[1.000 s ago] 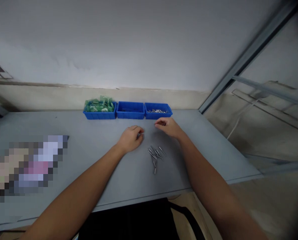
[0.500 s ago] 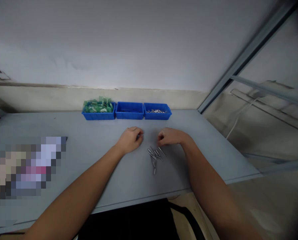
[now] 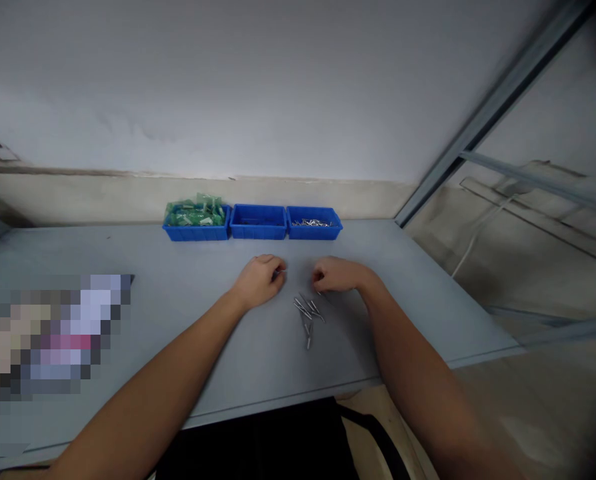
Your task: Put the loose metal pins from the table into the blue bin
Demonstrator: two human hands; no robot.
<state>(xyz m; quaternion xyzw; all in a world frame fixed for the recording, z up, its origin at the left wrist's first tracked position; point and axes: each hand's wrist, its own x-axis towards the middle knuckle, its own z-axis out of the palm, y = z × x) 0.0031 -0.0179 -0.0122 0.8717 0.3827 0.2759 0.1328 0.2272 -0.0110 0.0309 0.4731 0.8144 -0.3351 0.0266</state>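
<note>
Several thin silver metal pins [image 3: 308,311] lie loosely on the grey table in front of me. My left hand [image 3: 262,280] rests left of them, its fingers curled together around something small and pale that I cannot make out. Just above the pins is my right hand [image 3: 334,275], fingers closed in a pinch; a pin shows just below the fingertips, and whether it is gripped is unclear. The two hands are apart.
Along the wall stand three blue bins: one with green packets [image 3: 197,231], a middle one [image 3: 259,231] with dark contents hard to see, and one with metal pins [image 3: 314,231]. A blurred flat item [image 3: 85,327] lies left. A metal frame [image 3: 458,163] rises right.
The pin nearest my right hand now shows less, close under its fingers. My right hand has shifted very slightly left. My left hand looks almost unmoved.
</note>
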